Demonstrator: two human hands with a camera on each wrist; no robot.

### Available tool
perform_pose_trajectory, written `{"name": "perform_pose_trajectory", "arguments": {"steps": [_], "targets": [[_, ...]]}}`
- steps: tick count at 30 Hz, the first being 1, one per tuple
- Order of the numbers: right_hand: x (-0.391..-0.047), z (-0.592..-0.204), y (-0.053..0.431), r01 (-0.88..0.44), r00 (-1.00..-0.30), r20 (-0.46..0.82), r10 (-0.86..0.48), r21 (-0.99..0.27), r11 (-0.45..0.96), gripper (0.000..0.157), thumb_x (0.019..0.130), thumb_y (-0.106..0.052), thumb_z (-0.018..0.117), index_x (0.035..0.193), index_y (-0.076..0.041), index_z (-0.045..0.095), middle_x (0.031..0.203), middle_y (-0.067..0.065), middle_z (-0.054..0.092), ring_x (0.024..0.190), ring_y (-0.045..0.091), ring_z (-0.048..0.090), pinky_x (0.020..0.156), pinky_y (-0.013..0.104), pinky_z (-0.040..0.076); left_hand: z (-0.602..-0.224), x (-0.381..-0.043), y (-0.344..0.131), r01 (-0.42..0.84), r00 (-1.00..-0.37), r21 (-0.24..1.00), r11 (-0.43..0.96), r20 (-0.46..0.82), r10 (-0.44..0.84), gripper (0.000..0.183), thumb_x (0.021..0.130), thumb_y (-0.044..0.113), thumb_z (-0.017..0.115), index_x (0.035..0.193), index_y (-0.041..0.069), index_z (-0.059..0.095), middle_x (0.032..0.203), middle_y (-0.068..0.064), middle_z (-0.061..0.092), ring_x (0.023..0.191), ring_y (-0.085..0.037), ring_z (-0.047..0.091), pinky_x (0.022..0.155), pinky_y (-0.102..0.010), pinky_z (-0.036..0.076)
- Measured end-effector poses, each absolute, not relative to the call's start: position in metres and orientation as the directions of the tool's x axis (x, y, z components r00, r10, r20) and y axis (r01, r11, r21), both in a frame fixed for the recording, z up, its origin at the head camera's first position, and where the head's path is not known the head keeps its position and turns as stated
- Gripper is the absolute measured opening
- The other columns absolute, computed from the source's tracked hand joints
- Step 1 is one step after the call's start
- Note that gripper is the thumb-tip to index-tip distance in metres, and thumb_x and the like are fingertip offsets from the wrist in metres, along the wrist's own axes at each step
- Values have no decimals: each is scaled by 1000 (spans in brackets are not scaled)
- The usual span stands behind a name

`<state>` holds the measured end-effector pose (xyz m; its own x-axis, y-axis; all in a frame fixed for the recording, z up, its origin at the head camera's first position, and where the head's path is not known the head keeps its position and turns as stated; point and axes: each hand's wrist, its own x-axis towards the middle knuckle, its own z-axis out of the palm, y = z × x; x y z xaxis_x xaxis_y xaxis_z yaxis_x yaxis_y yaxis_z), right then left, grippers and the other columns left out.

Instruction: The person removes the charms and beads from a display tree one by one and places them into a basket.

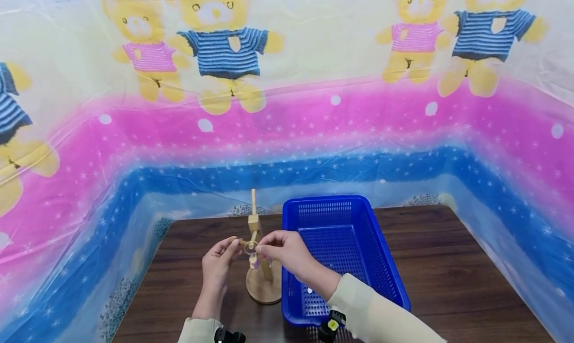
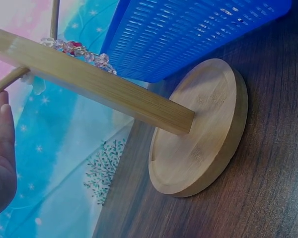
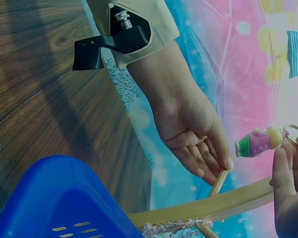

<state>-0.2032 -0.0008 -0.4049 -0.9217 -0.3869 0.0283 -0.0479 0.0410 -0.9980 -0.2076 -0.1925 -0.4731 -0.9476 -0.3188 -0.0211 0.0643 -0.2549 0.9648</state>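
A wooden stand has a round base [image 2: 208,129], an upright post [image 2: 114,96] and side pegs. My left hand [image 1: 217,263] pinches the end of one peg [image 3: 218,182] between thumb and finger. With its fingertips, my right hand [image 1: 289,251] holds a keychain by its metal ring [image 1: 250,248], close beside that peg's end. From the ring hangs a small figure [image 3: 260,143] in purple, yellow and green. A pink and clear beaded bracelet [image 2: 92,57] hangs on the stand's other side. My right hand is out of sight in the left wrist view.
A blue perforated basket [image 1: 329,199] stands right of the stand, under my right forearm, with a small white item [image 1: 310,290] inside. The dark wooden table [image 1: 453,268] reaches back to a printed curtain [image 1: 305,123] with bears.
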Motion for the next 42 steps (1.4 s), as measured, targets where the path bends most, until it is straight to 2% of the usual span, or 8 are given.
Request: {"name": "perform_pose_trajectory", "arguments": {"steps": [8, 17, 24, 28, 33, 42], "targets": [[-199, -402, 1, -54, -922, 36, -385, -998, 36, 20, 96, -12, 71, 101, 6, 72, 91, 16, 77, 74, 5, 68, 69, 22, 60, -473, -208, -192, 80, -945, 962, -262, -10, -327, 10, 99, 2, 65, 98, 9, 72, 80, 16, 77, 77, 2, 73, 74, -13, 62], [-198, -405, 4, -47, -917, 33, -397, -999, 24, 18, 95, -12, 71, 100, 6, 72, 86, 7, 77, 75, 6, 69, 72, 26, 63, -475, -210, -192, 91, -944, 957, -276, -5, -330, 19, 98, -1, 63, 93, 14, 72, 80, 16, 77, 76, 2, 73, 72, -13, 62], [-197, -404, 5, -40, -915, 32, -401, -999, 13, 18, 95, -12, 72, 100, 6, 72, 84, 3, 77, 76, 8, 69, 73, 24, 64, -475, -210, -192, 100, -944, 956, -275, 3, -330, 14, 98, -1, 63, 96, 10, 72, 80, 15, 77, 76, 2, 73, 72, -13, 62], [-197, -404, 6, -32, -914, 26, -405, -999, 8, 19, 95, -11, 72, 101, 7, 72, 84, 1, 76, 75, 7, 69, 75, 25, 64, -475, -208, -192, 107, -946, 958, -266, 16, -324, 14, 98, 1, 65, 94, 12, 73, 80, 15, 77, 76, 2, 73, 73, -14, 62], [-196, -403, 9, -25, -912, 22, -409, -1000, 3, 19, 95, -10, 71, 101, 8, 71, 82, -1, 75, 75, 5, 69, 78, 27, 65, -476, -207, -193, 126, -946, 956, -266, 35, -322, 16, 97, 2, 67, 92, 15, 74, 79, 15, 77, 76, 1, 72, 72, -14, 63], [-198, -404, 19, -31, -906, 19, -422, -999, 21, 18, 95, -9, 71, 102, 8, 71, 85, 0, 75, 76, 7, 70, 83, 34, 67, -475, -210, -193, 97, -946, 956, -277, 2, -325, 18, 98, -1, 64, 93, 13, 74, 78, 15, 77, 75, 2, 72, 73, -13, 62]]}}
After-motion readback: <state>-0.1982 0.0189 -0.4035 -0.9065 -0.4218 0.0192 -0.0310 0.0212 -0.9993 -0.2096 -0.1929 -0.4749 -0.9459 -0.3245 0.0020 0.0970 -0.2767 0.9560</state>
